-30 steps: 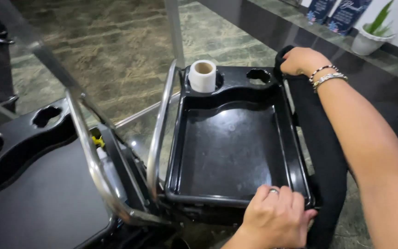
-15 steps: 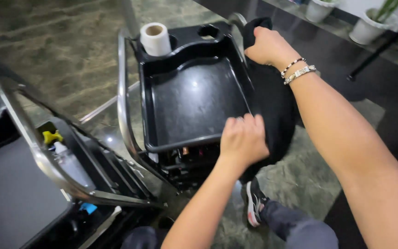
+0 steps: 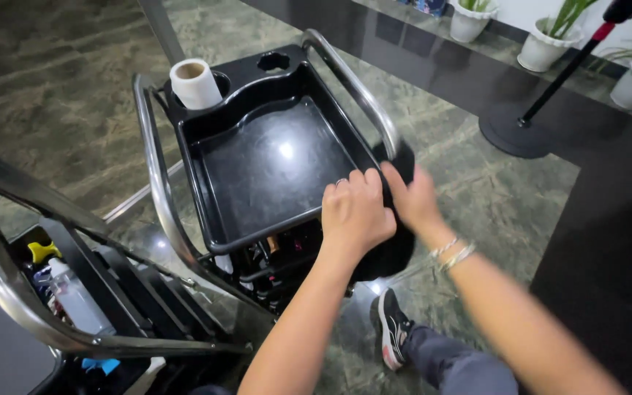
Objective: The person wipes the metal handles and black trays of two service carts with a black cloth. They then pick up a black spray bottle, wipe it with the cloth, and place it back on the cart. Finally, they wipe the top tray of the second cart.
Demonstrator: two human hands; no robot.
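Observation:
A black cart with a deep top tray (image 3: 206, 157) and chrome side rails stands in front of me. My left hand (image 3: 355, 208) rests on the tray's near right corner, fingers curled over the rim. Beside it, my right hand (image 3: 412, 196), with bracelets at the wrist, grips a black cloth or bag (image 3: 389, 252) that hangs down the cart's right side. A white paper roll (image 3: 193, 83) stands in a cup hole at the tray's far end.
A second cart (image 3: 34, 322) with a chrome rail sits at lower left, with a spray bottle (image 3: 74, 296) on a lower shelf. My shoe (image 3: 390, 325) is on the green marble floor. A black stand base (image 3: 517, 135) and white plant pots (image 3: 546, 47) lie to the far right.
My right hand has come down from the far end of the cart's right rail to the near corner beside my left hand, bringing the black cloth with it. The view has swung left.

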